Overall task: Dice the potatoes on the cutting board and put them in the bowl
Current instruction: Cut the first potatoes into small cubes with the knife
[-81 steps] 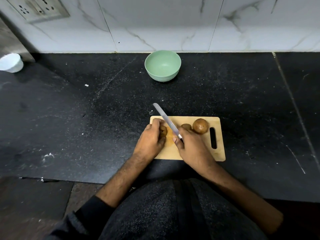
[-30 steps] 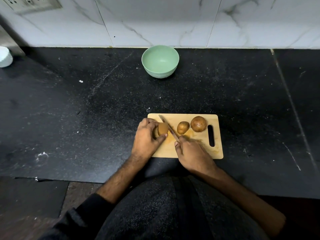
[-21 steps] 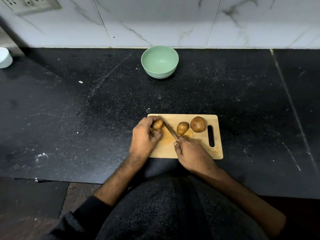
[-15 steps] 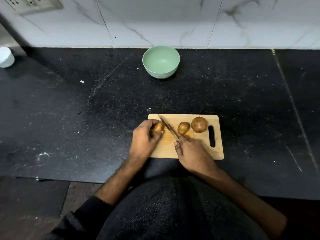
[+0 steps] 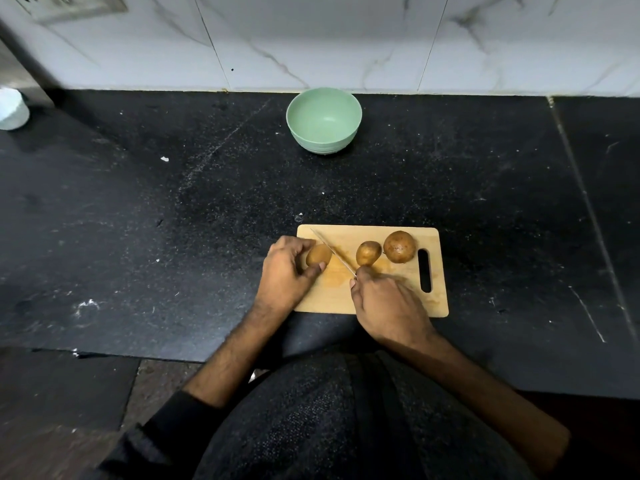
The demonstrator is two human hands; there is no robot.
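A wooden cutting board [image 5: 391,303] lies on the black counter near its front edge. My left hand [image 5: 285,273] grips a small brown potato [image 5: 318,255] at the board's left end. My right hand [image 5: 388,304] holds a knife [image 5: 332,251] by its handle, which the hand hides. The blade lies just right of the held potato and points away to the upper left. Two more whole potatoes sit on the board: a small one [image 5: 368,253] and a bigger round one [image 5: 399,246] by the handle slot. A green bowl [image 5: 323,120] stands empty at the back by the wall.
The black stone counter [image 5: 138,220] stretches wide to the left and right of the board. A white cup [image 5: 12,109] stands at the far left edge. A marble tiled wall [image 5: 346,39] with a socket plate [image 5: 69,5] closes the back.
My left hand has turned and shifted the small potato at the board's left end. The knife blade came down from raised over the board to lying beside that potato.
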